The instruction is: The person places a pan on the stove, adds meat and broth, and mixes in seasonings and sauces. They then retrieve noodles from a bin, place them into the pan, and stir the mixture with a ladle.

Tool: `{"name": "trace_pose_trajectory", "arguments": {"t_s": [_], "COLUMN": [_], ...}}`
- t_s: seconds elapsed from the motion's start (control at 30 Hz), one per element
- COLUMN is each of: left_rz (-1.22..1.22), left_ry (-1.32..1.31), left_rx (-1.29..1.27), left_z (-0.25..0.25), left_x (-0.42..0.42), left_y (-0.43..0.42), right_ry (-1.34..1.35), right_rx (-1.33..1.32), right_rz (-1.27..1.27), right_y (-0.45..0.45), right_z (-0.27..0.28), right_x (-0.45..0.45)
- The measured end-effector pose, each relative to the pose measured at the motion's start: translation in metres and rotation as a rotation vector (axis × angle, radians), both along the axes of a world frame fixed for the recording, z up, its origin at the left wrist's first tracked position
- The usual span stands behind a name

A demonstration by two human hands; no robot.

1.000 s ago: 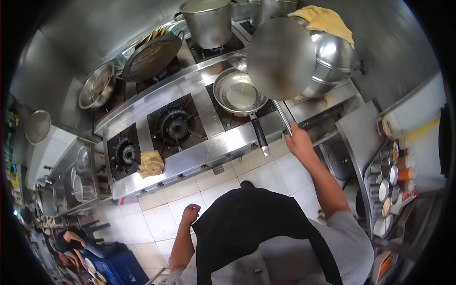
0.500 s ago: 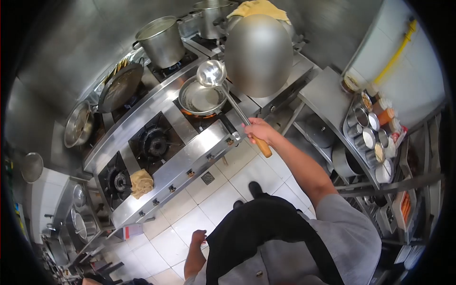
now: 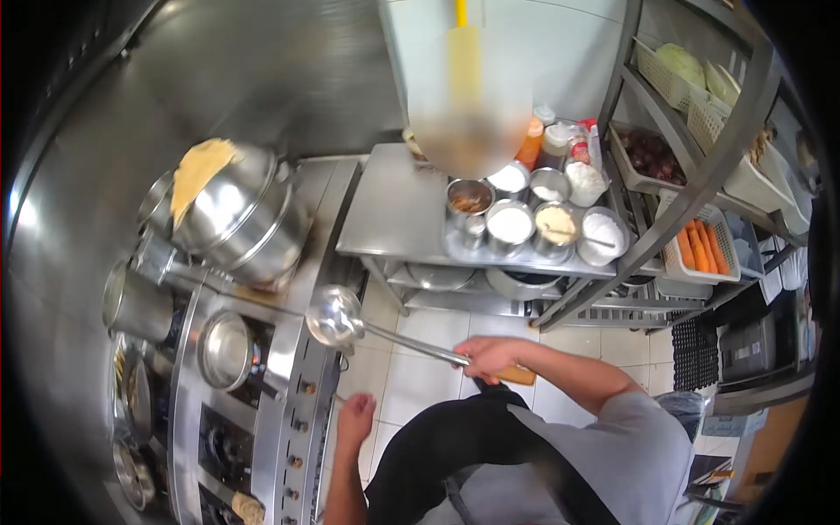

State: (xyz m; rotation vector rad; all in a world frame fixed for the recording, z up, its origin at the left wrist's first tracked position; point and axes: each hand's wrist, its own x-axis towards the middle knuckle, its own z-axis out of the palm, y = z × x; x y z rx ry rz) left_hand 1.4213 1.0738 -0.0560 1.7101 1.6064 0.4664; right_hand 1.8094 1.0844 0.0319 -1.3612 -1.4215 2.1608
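Observation:
My right hand (image 3: pixel 493 357) is wrapped round the handle of a metal ladle (image 3: pixel 411 341) with a wooden grip. The ladle lies almost level across my front, its shiny bowl (image 3: pixel 335 313) to the left, above the stove's front edge. My left hand (image 3: pixel 356 415) hangs low beside the stove with its fingers curled and nothing visible in them. On a burner beyond it sits a pan (image 3: pixel 226 350), with a glow at its right side. Ahead, a steel side table (image 3: pixel 394 201) holds several metal containers, among them one of white powder (image 3: pixel 510 224) and one of pale yellow contents (image 3: pixel 556 225).
A large rounded steel pot (image 3: pixel 254 219) with a yellow cloth (image 3: pixel 199 175) stands on the stove's far end. Behind it is a tall pot (image 3: pixel 136 302). A shelf rack on the right holds baskets, one with carrots (image 3: pixel 702 247). Squeeze bottles (image 3: pixel 530 144) stand by the wall.
My view has turned right, from the stove towards the side table. The ladle has swung away from over the pan with my right hand, which still grips it.

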Motion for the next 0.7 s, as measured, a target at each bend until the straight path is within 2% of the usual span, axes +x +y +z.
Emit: {"name": "trace_pose_trajectory", "arguments": {"t_s": [0.07, 0.1, 0.13, 0.17, 0.23, 0.3, 0.33, 0.4, 0.43, 0.5, 0.53, 0.63, 0.7], "left_rz": [-0.245, -0.352, -0.444, -0.549, -0.653, -0.701, -0.71, -0.859, -0.873, -1.0, -1.039, -1.074, -1.12], "left_ry": [-0.021, 0.053, 0.021, -0.074, -0.017, 0.131, 0.132, 0.374, 0.374, 0.683, 0.711, 0.781, 0.761], "left_rx": [0.264, 0.352, 0.381, 0.597, 0.68, 0.477, 0.469, 0.351, 0.345, 0.199, 0.189, 0.097, 0.115], "left_z": [0.04, 0.069, 0.093, 0.107, 0.117, 0.124, 0.117, 0.09, 0.079, 0.072, 0.072, 0.072, 0.08], "left_x": [0.086, 0.138, 0.191, 0.241, 0.327, 0.4, 0.424, 0.46, 0.471, 0.488, 0.492, 0.493, 0.491], "left_y": [0.084, 0.12, 0.154, 0.187, 0.248, 0.297, 0.317, 0.347, 0.357, 0.368, 0.37, 0.373, 0.369], "right_ry": [-0.025, -0.002, -0.044, -0.09, -0.071, -0.156, -0.187, -0.181, -0.179, -0.167, -0.191, -0.21, -0.208], "right_rx": [-0.009, -0.023, -0.007, 0.012, -0.008, -0.042, -0.034, -0.05, -0.055, -0.103, -0.029, 0.111, 0.173], "right_rz": [-0.003, -0.011, -0.001, 0.007, 0.0, 0.038, -0.005, -0.021, -0.029, -0.018, -0.004, -0.016, -0.038], "right_y": [-0.008, -0.011, -0.014, -0.015, -0.015, -0.017, -0.02, -0.023, -0.024, -0.024, -0.027, -0.026, -0.017], "right_z": [-0.011, -0.024, -0.039, -0.05, -0.058, -0.054, -0.052, -0.068, -0.075, -0.087, -0.11, -0.128, -0.12], "right_x": [0.046, 0.065, 0.083, 0.099, 0.123, 0.143, 0.149, 0.16, 0.165, 0.175, 0.175, 0.182, 0.186]}}
